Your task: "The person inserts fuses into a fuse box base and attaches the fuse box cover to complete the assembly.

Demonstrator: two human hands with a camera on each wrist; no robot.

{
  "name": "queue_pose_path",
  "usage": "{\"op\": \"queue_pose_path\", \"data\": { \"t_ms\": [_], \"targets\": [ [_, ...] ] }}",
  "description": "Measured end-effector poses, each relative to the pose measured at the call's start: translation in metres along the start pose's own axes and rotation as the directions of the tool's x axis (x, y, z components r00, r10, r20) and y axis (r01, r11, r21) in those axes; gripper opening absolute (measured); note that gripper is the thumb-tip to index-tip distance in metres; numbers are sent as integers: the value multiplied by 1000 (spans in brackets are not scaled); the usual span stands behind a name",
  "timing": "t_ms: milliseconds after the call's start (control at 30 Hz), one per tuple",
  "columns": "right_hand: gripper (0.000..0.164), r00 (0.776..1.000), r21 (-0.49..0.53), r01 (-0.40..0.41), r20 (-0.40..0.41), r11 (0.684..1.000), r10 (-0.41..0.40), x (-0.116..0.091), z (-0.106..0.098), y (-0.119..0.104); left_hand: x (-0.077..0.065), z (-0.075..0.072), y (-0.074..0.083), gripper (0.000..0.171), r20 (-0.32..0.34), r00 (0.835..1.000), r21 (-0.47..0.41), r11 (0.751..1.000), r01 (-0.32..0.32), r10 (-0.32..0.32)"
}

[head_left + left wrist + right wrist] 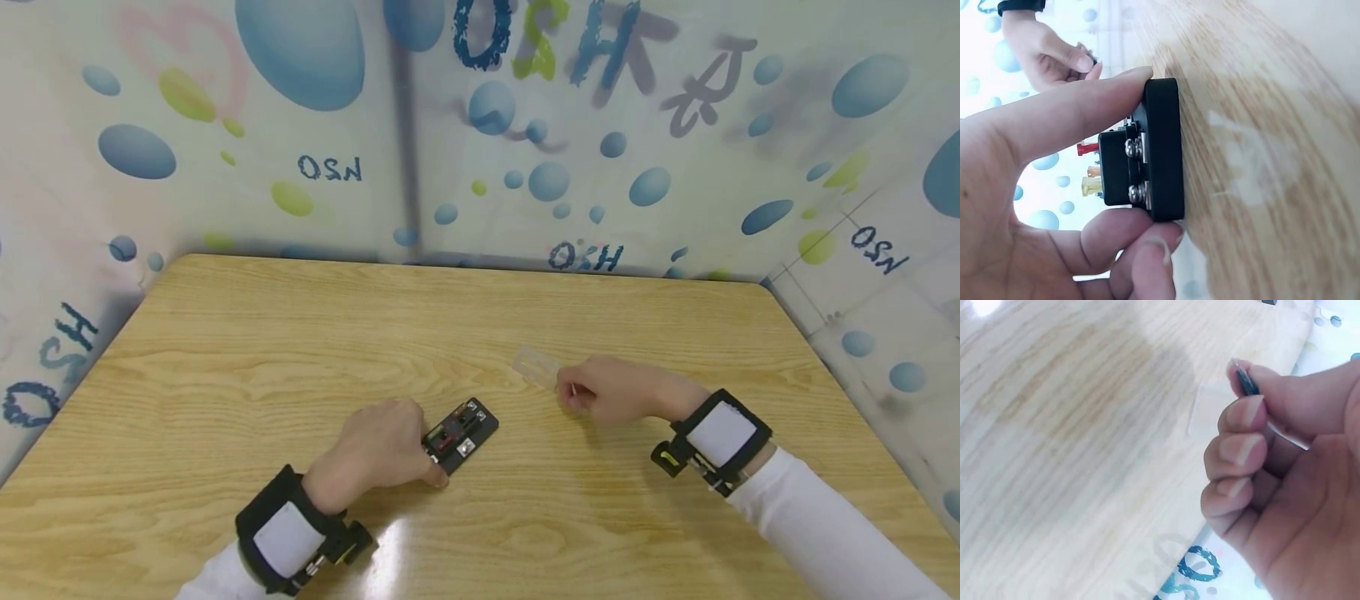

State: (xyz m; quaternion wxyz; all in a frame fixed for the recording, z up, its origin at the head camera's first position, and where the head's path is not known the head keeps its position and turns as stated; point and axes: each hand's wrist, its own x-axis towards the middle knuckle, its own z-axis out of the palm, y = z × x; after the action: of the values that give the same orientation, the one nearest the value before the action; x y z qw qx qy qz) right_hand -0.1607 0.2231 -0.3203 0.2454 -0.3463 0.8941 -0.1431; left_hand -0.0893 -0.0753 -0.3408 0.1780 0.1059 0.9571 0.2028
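My left hand (382,442) grips a small black circuit module (468,429) at one end, thumb on one edge and fingers on the other. In the left wrist view, the module's flat black base (1166,150) stands close to the table, with metal screws (1134,149) and a red peg (1088,149) and a yellow peg (1091,186) on its upper side. My right hand (611,390) pinches a small, thin dark piece (1247,381) between thumb and index finger; its kind cannot be made out. Just beyond those fingers, a clear plastic piece (536,367) lies on the table.
Under both hands spreads a wood-grain table (300,333). A white wall covering (465,150) with blue and green bubbles and lettering rises along its back and sides. Each wrist wears a black strap, the right one (720,437) with a camera mount.
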Motion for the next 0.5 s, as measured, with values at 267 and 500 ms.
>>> {"op": "queue_pose_path", "data": {
  "t_ms": [267, 500],
  "targets": [
    [9, 1000, -2, -3, -21, 1000, 3, -1, -9, 1, 1, 0, 0, 43, 3, 1000, -5, 1000, 10, -10],
    [5, 1000, -7, 6, -30, 1000, -6, -2, -12, 2, 1, 0, 0, 44, 2, 1000, 2, 1000, 7, -7]
  ]
}}
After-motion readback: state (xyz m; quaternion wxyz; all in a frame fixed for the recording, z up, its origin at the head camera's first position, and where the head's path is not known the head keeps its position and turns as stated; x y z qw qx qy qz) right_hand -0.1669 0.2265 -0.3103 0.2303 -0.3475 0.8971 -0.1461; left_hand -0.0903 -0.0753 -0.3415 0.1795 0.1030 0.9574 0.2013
